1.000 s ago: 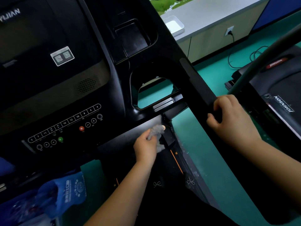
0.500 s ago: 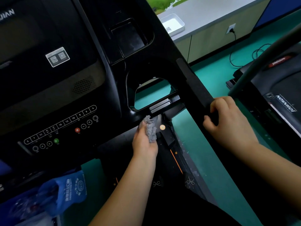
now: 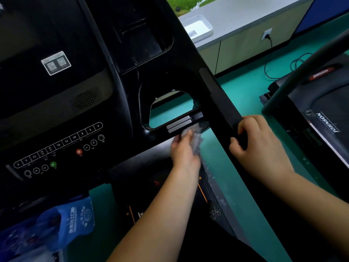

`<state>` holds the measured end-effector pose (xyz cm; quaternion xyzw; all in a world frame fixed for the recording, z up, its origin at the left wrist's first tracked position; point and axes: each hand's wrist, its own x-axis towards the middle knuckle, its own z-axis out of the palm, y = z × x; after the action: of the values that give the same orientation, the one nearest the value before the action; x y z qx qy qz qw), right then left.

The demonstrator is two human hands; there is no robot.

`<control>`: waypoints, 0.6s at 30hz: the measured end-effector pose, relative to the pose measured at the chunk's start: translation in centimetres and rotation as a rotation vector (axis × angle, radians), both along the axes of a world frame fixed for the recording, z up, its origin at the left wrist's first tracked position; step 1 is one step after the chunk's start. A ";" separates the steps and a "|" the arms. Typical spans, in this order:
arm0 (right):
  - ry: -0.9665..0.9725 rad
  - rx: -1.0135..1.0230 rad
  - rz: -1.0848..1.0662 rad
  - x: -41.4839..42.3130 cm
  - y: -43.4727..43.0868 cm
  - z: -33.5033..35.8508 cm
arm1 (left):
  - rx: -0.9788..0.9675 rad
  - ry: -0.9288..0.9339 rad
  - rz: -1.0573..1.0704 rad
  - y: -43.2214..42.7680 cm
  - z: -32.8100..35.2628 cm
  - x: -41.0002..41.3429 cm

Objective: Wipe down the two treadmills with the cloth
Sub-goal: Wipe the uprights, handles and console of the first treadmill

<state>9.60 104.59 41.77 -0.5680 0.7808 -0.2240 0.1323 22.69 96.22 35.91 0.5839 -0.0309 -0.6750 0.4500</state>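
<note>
Below console [image 3: 56,114] opening, left hand [image 3: 184,151], arm extended forward, grip clenched on cloth [image 3: 196,141]; right hand [image 3: 260,144] grip wraps handrail [image 3: 221,103].

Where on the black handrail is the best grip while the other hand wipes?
Its lower stretch, from above and the outer side: the handrail is a long straight bar with free space around it, so a hand can wrap over it, as the right hand does. The left hand holds the cloth.

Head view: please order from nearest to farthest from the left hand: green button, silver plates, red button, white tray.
1. Silver plates, just above left hand.
2. Red button, leftward.
3. Green button, farther left.
4. White tray, far counter.
</note>
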 end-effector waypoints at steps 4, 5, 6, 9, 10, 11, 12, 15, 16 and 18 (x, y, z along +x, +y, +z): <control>-0.001 0.010 0.009 0.0 0.0 -0.1 | -0.011 -0.093 0.145 0.6 -0.8 5.2; 0.003 0.013 0.010 -0.1 0.0 -0.1 | -0.010 -0.082 0.161 0.5 -0.9 5.3; 0.006 0.014 0.011 -0.1 0.0 0.0 | -0.005 -0.063 0.139 0.3 -0.8 4.8; 0.003 0.017 0.010 0.0 0.0 0.1 | -0.004 0.044 -0.043 -0.2 0.3 0.4; 0.005 0.016 0.007 0.0 0.0 0.1 | 0.004 0.083 -0.058 -0.4 0.4 -1.1; 0.007 0.015 0.006 0.0 0.0 0.1 | 0.023 0.113 -0.055 -0.6 0.4 -2.1; 0.008 0.013 0.008 0.0 0.0 0.1 | 0.040 0.139 -0.060 -0.8 0.5 -2.8; 0.008 0.015 0.015 0.0 0.0 0.1 | 0.058 0.202 -0.112 -0.5 2.0 -2.4; 0.006 0.015 0.012 0.0 0.0 0.1 | 0.047 0.237 -0.124 -0.2 2.7 -1.8; -0.011 0.016 0.007 -0.1 0.1 0.0 | -0.036 0.282 -0.108 0.4 5.0 -0.5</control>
<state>9.54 104.68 41.78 -0.5684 0.7800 -0.2202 0.1419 22.23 96.67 40.87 0.4725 -0.0110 -0.7729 0.4232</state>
